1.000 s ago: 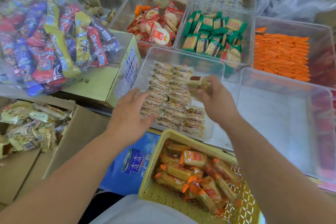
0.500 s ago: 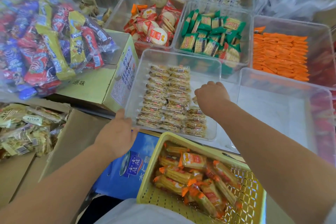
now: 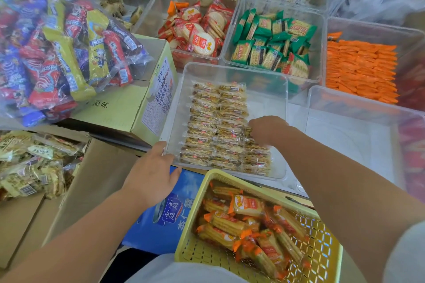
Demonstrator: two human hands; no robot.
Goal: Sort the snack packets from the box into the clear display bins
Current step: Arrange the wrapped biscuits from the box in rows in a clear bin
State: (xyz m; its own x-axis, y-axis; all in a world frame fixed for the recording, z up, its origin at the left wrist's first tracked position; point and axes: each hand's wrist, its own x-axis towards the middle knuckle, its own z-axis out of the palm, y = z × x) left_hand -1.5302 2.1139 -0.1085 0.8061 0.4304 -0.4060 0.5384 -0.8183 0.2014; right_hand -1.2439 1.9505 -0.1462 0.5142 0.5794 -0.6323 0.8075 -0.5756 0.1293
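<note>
A clear display bin [image 3: 232,68] in the middle holds neat rows of brown snack packets [image 3: 216,122] in clear wrappers. My right hand [image 3: 268,130] reaches down into the bin, its fingers curled on a packet at the top of the short third row. My left hand [image 3: 150,174] rests against the bin's near left corner, fingers on the rim and thumb along the front wall. At the far left an open cardboard box [image 3: 99,181] holds more packets of the same kind [image 3: 32,165].
A yellow basket [image 3: 232,182] of orange-wrapped snacks sits right in front of me. To the right is an empty clear bin [image 3: 358,142]. Behind are bins of green packets [image 3: 273,46], red round crackers [image 3: 200,30] and orange packets [image 3: 361,69]. A bag of mixed snacks [image 3: 62,48] lies on a yellow carton [image 3: 124,110].
My right hand has come down from above the bin with a packet and now sits among the rows. My left hand has drawn back from over the packets to the bin's near left corner.
</note>
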